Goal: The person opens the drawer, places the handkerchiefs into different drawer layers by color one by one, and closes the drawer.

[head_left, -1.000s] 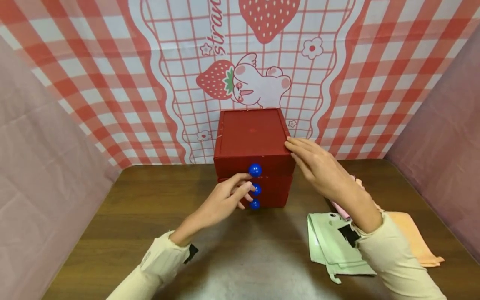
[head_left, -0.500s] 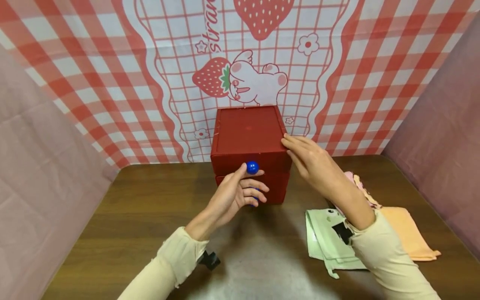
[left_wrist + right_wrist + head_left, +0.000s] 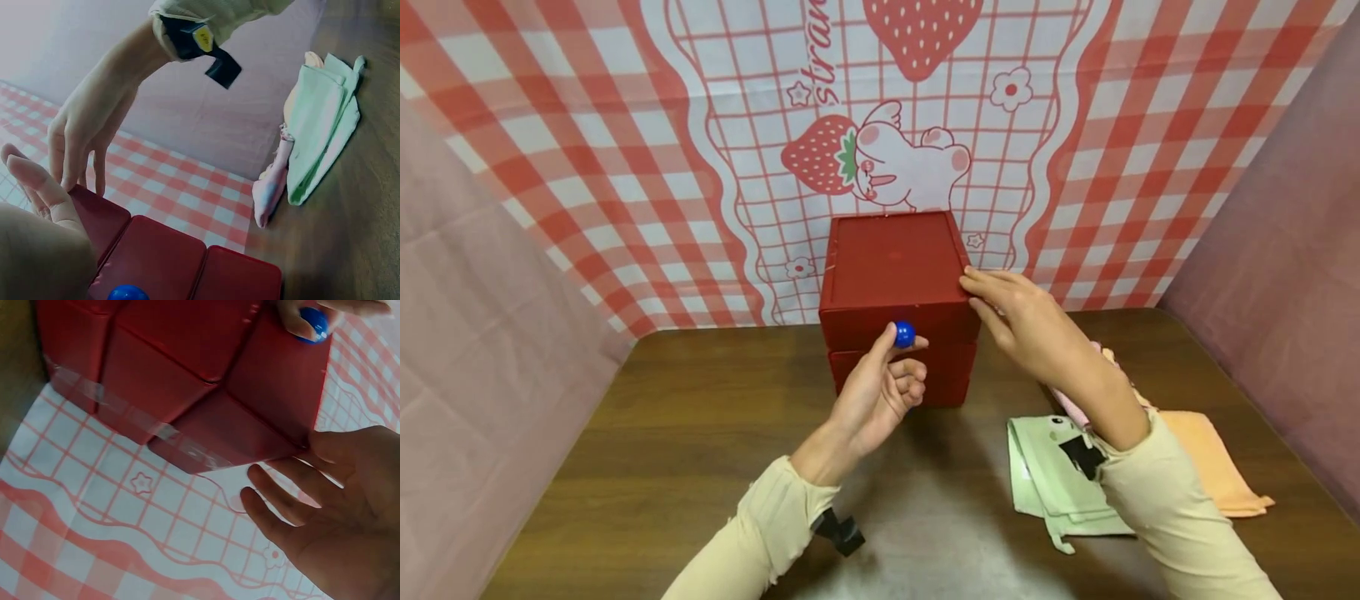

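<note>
Hands point(image 3: 874, 402) point(image 3: 1028, 323) (two) touch one box point(image 3: 895, 260).

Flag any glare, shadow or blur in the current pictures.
Head view: pale glare on the table, dark shadow just in front of the red drawer box; left wrist view: washed out toward the upper left, with the close-up left hand soft; right wrist view: dim and somewhat soft, the palm of the right hand shaded.
</note>
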A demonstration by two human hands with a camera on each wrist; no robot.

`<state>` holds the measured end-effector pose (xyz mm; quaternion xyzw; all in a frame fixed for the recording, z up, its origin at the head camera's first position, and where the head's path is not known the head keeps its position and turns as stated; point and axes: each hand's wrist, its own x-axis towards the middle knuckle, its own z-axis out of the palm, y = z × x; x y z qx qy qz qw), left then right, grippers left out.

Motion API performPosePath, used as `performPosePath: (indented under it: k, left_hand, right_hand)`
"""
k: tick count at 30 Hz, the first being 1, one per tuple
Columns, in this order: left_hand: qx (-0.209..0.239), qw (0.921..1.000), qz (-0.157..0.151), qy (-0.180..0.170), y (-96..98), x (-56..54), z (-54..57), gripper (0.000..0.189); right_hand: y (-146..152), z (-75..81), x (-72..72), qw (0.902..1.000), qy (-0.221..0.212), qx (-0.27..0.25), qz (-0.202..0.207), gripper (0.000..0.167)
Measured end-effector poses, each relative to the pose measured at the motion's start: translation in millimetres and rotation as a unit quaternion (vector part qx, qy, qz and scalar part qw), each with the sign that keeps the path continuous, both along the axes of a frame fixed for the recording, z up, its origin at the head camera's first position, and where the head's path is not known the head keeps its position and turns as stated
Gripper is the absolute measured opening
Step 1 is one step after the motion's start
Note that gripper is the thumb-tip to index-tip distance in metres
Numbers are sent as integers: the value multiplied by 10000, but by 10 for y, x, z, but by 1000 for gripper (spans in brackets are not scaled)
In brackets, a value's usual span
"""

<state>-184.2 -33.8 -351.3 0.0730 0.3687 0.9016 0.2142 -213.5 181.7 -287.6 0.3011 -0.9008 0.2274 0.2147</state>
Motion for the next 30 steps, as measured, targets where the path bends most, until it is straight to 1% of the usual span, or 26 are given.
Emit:
performPosePath:
  k: [3, 7, 12, 16, 21, 26, 30]
  left_hand:
    - [11, 10000, 63, -8, -6, 17, -3, 40]
    - [-9, 9999, 122, 52, -14, 26, 1, 40]
    - [-114, 9997, 176, 108, -38, 56, 16, 41]
    - [-239, 9995, 139, 143, -58, 109, 9, 42]
    - [-327, 9993, 115, 157, -45, 139, 4, 43]
    - [-447, 9989, 104, 128, -34, 180, 2, 43]
    - [-601, 9980, 66, 189, -28, 208, -1, 44]
  right_hand:
    - [-11, 56, 9, 9998, -171, -15, 69, 35]
    - [-23, 132, 3, 9996, -257, 1, 114, 33]
    - [-34, 246, -55, 9980, -595, 130, 164, 30]
    - [-14, 306, -89, 9956, -890, 256, 143, 27]
    - [27, 370, -108, 9928, -1114, 420, 110, 26]
    - [57, 372, -113, 9914, -1173, 556, 140, 28]
    - [79, 358, -118, 9924, -1085, 560, 165, 29]
